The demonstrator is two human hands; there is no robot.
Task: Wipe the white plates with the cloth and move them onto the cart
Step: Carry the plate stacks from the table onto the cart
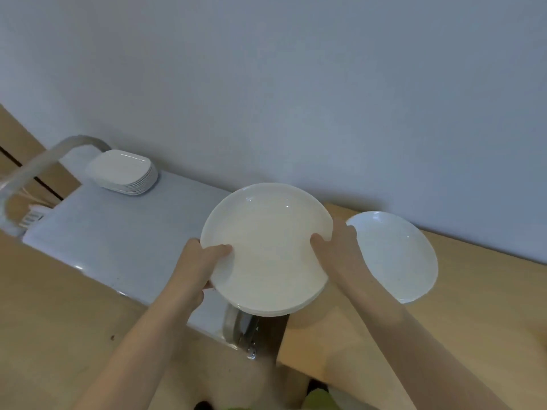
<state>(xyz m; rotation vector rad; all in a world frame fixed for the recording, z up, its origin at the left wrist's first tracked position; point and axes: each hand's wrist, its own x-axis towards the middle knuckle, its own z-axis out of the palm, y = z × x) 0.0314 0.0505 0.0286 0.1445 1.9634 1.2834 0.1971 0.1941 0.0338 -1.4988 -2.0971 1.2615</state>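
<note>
I note a plain pale wall [296, 84] filling the upper frame, featureless. Below it the cart [118, 241] presents a smooth grey-white top with rounded edges and a curved metal handle [38, 164] at its far left end; most of its surface is bare, giving open room between the handle end and my hands. The wooden table [473, 306] abuts the cart on the right, its near corner square and matte.

Both my hands hold a stack of round white plates [266, 250], glossy, shallow-rimmed, raised over the junction of cart and table. My left hand [201, 261] is closed on the left rim, thumb on top; my right hand [337, 247] is closed on the right rim likewise. Fingers beneath are hidden.

A single round plate [393, 255] lies on the table just right of my right hand. A pile of rounded rectangular dishes [124, 173] sits at the cart's far end. Metal framework below the stack is indistinct.
</note>
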